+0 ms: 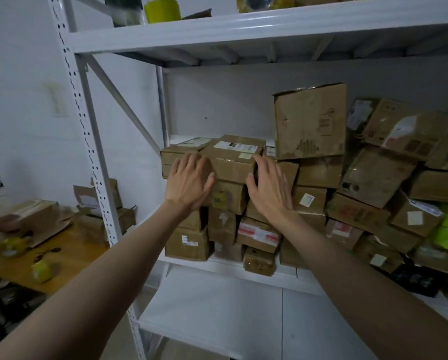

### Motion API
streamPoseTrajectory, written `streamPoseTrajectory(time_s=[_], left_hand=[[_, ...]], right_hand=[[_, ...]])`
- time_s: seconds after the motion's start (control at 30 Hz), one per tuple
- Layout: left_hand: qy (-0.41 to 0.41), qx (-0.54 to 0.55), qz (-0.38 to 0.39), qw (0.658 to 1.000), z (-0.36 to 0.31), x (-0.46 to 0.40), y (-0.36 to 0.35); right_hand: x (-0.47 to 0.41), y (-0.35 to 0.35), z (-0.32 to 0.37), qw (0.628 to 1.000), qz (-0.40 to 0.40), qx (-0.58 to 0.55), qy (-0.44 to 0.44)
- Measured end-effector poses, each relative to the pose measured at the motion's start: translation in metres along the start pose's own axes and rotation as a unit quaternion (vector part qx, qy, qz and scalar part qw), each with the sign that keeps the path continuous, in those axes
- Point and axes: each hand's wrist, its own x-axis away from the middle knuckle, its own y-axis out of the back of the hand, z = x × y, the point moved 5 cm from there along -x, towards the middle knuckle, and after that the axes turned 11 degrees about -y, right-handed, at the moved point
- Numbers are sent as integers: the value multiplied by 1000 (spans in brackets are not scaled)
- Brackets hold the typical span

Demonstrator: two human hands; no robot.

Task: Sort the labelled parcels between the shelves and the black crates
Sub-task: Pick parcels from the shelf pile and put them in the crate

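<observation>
Both hands (230, 184) flank top parcel (234, 158) at stack's left edge

Storeroom: parcels (321, 183) on shelving (217, 35)

Hands on a box
Left hand (189, 181) and right hand (269, 188) press flat beside the top box (234, 158) on the shelf (217, 267).

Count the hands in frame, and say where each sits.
2. The left hand lies flat against the left front of the top parcel in the shelf stack. The right hand presses at that parcel's right end.
</observation>
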Motion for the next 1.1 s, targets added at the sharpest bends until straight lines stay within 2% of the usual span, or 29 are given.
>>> streamPoseTrajectory(time_s=[0.33, 0.43, 0.6, 0.73, 0.97, 1.1], left_hand=[[-6, 26, -11, 1000, 29, -58, -37], [4, 81, -20, 997, 36, -65, -41], [60, 204, -9, 977, 37, -73, -44], [77, 253, -19, 964, 30, -74, -38], [69, 307, -63, 947, 27, -65, -38], [91, 363, -89, 923, 31, -61, -42]], right_hand=[[-45, -28, 9, 999, 3, 43, -11], [-50, -34, 15, 998, -5, 47, -44], [-58, -42, 22, 989, -4, -11, -148], [-58, -44, 33, 975, 11, -57, -217], [-45, -33, 40, 970, 2, -98, -223], [-41, -29, 47, 967, -23, -118, -226]])
